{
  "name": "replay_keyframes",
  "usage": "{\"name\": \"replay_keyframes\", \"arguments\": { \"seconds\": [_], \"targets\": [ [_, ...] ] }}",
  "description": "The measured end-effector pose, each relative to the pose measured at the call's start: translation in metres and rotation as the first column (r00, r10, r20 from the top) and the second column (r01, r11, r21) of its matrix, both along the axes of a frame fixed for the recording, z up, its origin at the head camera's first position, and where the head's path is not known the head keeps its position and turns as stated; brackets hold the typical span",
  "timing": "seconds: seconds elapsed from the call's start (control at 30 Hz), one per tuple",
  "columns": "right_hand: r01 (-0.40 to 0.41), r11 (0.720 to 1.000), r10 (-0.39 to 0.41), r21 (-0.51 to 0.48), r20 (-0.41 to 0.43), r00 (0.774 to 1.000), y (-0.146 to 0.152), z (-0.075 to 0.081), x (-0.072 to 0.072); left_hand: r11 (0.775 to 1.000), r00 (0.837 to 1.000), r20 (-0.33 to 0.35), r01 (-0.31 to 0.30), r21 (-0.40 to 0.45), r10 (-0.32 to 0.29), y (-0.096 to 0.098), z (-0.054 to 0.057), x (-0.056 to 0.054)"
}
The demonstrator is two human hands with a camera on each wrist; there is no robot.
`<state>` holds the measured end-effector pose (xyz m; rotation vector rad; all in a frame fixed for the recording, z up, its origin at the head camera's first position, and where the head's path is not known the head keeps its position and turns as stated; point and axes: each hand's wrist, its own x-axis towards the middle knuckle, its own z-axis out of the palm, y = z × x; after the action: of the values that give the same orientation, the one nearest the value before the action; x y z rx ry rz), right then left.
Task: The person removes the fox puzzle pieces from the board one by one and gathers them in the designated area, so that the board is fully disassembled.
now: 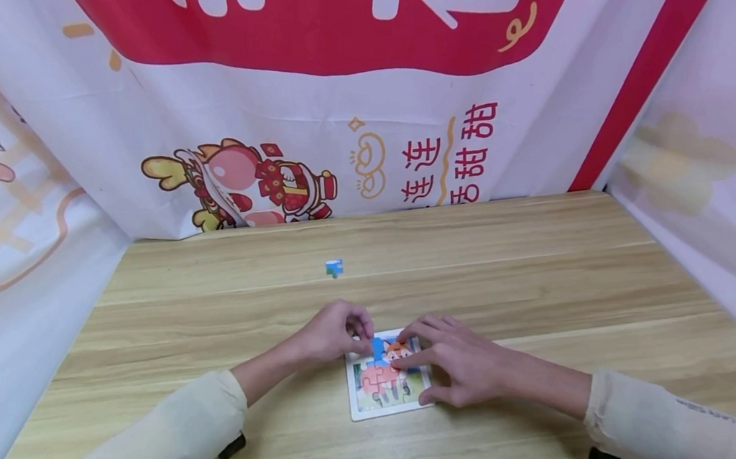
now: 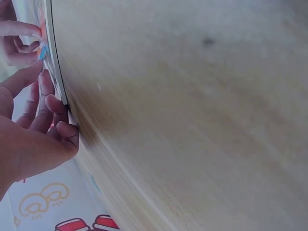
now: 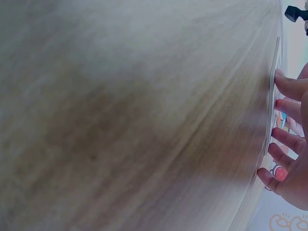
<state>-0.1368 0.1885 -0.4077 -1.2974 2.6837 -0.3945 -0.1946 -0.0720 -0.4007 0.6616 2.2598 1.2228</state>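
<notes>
A small jigsaw puzzle in a white frame tray [image 1: 354, 407] lies on the table, its pieces forming an orange fox on a blue and green scene. My left hand [image 1: 339, 331] is at the tray's upper left, thumb and index finger pinching a blue puzzle piece [image 2: 43, 53], which stands tilted in the left wrist view. From the right, my right hand [image 1: 459, 359] spreads over the tray. Its fingertips touch the fox's face, and its thumb [image 3: 284, 85] rests at the tray's lower right edge. The right hand hides part of the puzzle.
Farther back on the wooden table [image 1: 228, 269] lies a loose blue puzzle piece [image 1: 334, 267] with some white and green. A printed white and red cloth [image 1: 306, 104] hangs behind the table's far edge, with more cloth along both sides.
</notes>
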Motion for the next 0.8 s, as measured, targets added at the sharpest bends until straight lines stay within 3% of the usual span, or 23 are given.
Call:
{"name": "replay_keyframes", "arguments": {
  "seconds": [0.2,0.8],
  "targets": [
    [-0.001,1.000,0.001,-0.001,0.006,1.000,0.0003,0.0007,0.0000,0.999,1.000,0.029,0.010,0.038,-0.011,-0.0014,-0.0011,-0.0019],
    [0.022,1.000,-0.022,0.016,0.039,0.999,0.0000,0.0014,0.0002,1.000,1.000,0.015,0.026,0.014,-0.026,-0.0012,-0.0002,-0.0036]
  ]
}}
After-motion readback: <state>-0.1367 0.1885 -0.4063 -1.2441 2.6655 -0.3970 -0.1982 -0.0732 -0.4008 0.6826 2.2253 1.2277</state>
